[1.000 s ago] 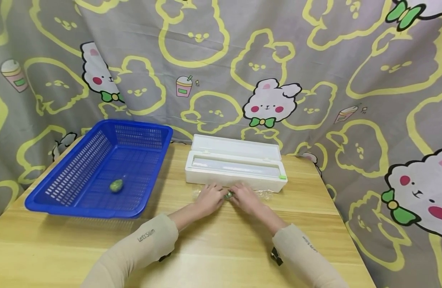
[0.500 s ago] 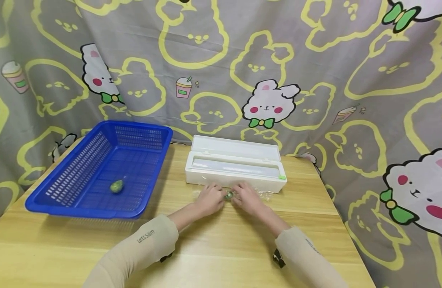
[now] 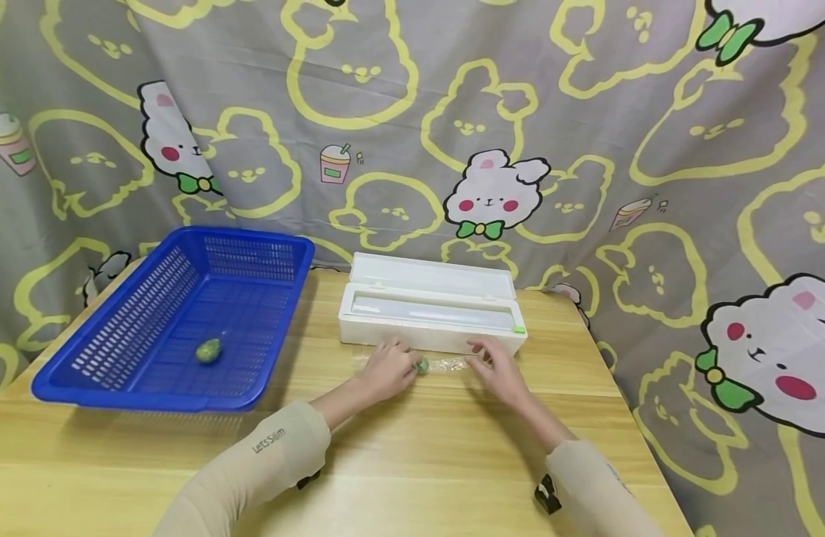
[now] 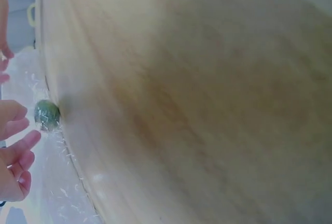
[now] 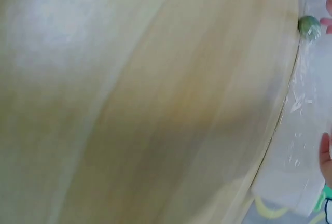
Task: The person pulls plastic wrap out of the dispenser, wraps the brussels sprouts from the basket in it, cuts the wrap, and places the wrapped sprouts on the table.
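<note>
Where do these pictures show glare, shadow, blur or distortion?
Head view: fairly sharp, with glints on the plastic film and soft shadow beneath the blue basket; left wrist: wooden table blurred, its edge bowed; right wrist: pale glare at upper left.

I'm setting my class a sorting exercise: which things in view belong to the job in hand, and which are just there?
Likely part of the job:
green ball beside the left hand
clear film
white box, lid open
blue basket, holding a second ball

Apparently just the setting:
wooden table
patterned curtain behind
</note>
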`<state>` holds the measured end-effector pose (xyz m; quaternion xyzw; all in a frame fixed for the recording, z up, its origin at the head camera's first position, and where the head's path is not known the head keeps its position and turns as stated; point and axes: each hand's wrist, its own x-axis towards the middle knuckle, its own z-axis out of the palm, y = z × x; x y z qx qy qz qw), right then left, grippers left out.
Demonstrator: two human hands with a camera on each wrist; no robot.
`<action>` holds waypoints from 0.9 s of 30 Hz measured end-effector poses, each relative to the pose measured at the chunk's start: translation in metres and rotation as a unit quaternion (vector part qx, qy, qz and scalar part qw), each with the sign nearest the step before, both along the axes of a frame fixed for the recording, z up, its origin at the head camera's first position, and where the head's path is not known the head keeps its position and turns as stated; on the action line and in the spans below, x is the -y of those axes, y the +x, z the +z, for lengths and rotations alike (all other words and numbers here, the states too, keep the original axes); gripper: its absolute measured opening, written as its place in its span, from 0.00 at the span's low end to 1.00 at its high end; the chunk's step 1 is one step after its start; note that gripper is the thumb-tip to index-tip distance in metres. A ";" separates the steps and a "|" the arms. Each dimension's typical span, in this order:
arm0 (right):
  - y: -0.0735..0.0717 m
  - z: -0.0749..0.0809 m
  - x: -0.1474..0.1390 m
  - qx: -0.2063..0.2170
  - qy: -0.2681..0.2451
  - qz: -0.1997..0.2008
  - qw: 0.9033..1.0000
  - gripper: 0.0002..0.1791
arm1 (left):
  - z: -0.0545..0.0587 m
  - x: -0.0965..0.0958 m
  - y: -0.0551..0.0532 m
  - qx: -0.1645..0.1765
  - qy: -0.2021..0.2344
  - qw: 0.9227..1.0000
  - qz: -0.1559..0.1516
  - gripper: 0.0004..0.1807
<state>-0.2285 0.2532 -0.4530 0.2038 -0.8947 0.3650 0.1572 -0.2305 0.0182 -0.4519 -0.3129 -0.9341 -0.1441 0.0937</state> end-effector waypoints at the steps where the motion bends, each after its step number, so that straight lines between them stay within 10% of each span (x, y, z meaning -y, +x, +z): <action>1: -0.001 0.001 -0.003 -0.013 -0.012 -0.013 1.000 0.17 | 0.001 0.000 0.000 0.000 0.002 1.000 0.001 0.11; 6: -0.008 0.006 -0.017 -0.047 -0.051 -0.112 0.991 0.23 | 0.003 -0.001 0.001 -0.006 0.003 1.000 0.001 0.17; 13: -0.022 0.006 -0.039 0.037 -0.068 -0.216 0.973 0.42 | 0.005 -0.003 0.000 -0.034 0.024 0.999 -0.019 0.24; 27: -0.038 -0.002 -0.055 0.169 -0.036 -0.200 0.965 0.42 | 0.018 -0.026 -0.004 -0.005 0.054 0.997 -0.047 0.29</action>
